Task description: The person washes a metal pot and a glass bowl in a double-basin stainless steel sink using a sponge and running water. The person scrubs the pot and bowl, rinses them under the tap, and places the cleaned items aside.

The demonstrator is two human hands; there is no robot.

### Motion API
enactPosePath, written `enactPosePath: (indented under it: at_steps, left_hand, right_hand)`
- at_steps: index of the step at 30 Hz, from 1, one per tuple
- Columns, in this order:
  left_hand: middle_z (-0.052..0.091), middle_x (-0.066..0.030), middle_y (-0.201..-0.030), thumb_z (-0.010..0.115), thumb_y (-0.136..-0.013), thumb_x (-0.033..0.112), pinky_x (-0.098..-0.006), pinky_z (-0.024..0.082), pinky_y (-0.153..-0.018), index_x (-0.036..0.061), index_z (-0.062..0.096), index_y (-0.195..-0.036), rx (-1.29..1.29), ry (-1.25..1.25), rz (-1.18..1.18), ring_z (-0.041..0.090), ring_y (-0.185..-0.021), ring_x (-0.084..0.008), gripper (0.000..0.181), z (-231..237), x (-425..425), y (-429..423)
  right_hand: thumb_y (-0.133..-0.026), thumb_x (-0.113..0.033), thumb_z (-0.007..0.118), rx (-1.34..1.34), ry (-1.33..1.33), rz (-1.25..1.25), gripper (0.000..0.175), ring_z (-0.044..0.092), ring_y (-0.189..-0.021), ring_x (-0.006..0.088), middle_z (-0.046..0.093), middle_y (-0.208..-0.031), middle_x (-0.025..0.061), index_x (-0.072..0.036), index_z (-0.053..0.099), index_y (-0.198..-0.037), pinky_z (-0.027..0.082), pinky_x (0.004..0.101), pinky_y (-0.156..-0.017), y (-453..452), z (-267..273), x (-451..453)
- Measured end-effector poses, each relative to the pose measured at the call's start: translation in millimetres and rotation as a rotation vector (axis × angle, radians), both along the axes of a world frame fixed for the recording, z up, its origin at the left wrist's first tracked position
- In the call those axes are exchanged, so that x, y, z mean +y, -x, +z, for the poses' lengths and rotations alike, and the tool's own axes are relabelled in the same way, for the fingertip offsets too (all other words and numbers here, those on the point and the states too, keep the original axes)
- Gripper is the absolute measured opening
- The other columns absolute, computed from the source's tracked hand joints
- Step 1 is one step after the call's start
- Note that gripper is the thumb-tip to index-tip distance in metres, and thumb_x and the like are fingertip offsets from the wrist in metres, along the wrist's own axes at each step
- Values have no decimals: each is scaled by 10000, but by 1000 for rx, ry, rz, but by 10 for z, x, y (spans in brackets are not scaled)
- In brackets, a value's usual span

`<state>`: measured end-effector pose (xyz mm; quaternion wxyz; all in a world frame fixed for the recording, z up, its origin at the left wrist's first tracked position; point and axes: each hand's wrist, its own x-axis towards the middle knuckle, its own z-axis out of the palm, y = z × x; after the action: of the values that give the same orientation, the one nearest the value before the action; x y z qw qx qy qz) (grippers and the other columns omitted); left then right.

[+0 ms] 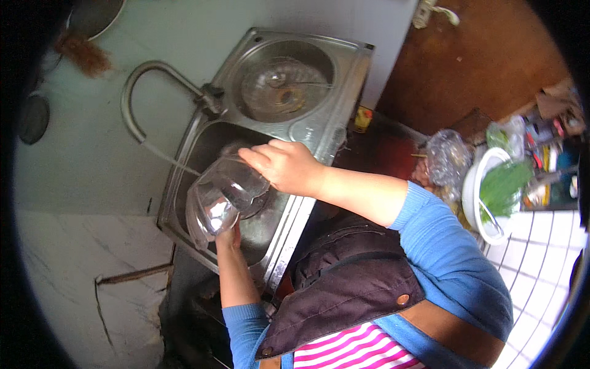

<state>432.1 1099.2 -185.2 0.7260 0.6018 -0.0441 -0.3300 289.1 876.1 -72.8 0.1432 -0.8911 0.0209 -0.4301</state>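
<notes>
A large clear bowl (221,198) with fluted sides is tilted over the nearer basin (276,221) of a stainless steel double sink. My right hand (283,166) grips its upper rim, fingers bent over the edge. From below, my left hand (230,234) supports the bowl; its fingers are mostly hidden behind the clear wall. A curved metal faucet (159,67) sends a thin stream of water (170,159) down to the bowl's rim.
The round second basin (313,104) holds another clear ribbed dish (258,87). On the right, a white basket (471,184) with green stalks (504,189) stands beside a plastic bag (447,152). A wooden surface (479,60) lies beyond the sink's right end.
</notes>
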Motion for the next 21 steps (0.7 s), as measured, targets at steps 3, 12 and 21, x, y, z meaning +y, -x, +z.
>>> enactPosePath:
  at_steps: [3, 12, 21]
  left_hand:
    - [502, -5, -1206, 547, -760, -12, -331, 404, -856, 142, 453, -1265, -7, -296, -113, 487, -1091, -166, 536, -225, 169, -242]
    - [588, -117, -1039, 512, -867, 336, -434, 407, -881, 55, 538, -1149, 360, -583, 2, 548, -916, -296, 400, -835, 183, -1025]
    - [599, -117, -908, 496, -880, 302, -415, 491, -729, 77, 570, -1084, 578, -52, -682, 563, -750, -274, 313, -1363, 352, -1608]
  right_hand:
    - [-784, -182, 544, -66, 77, -88, 279, 561, -635, 165, 560, -720, 11, -74, 585, -1038, 470, 275, -492, 141, 20, 20]
    - [-809, -139, 530, -28, -260, -382, 244, 621, -737, 239, 576, -954, 88, -77, 577, -1040, 517, 314, -563, 817, 3, -299]
    - [-907, -96, 485, -594, -1516, -843, 311, 638, -566, 188, 636, -927, 144, -76, 396, -1205, 503, 240, -448, 3578, -669, 284]
